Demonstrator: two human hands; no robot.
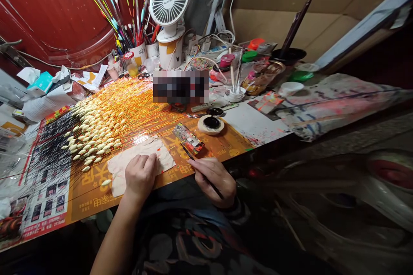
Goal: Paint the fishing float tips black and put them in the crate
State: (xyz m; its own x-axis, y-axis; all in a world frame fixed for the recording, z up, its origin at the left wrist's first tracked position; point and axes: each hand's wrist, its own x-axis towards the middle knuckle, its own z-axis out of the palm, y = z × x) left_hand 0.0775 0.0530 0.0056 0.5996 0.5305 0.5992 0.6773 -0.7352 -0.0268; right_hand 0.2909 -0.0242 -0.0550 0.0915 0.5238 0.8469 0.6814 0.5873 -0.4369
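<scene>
Pale floats [97, 131] fanned over worktop [87, 206]. Cloth [120, 166], likely soft, light, best taken by an edge, lies under left hand [141, 174]; fingers curled, can't tell if gripping anything. Right hand [214, 180] pinches slim brush [188, 153], likely light, stiff, best held mid-handle.

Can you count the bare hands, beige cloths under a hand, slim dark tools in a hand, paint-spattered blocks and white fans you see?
Bare hands: 2 (left hand, right hand)
Crumpled beige cloth under the left hand: 1
Slim dark tool in the right hand: 1
Small paint-spattered block: 1
Round white fan: 1
Total: 6
</scene>
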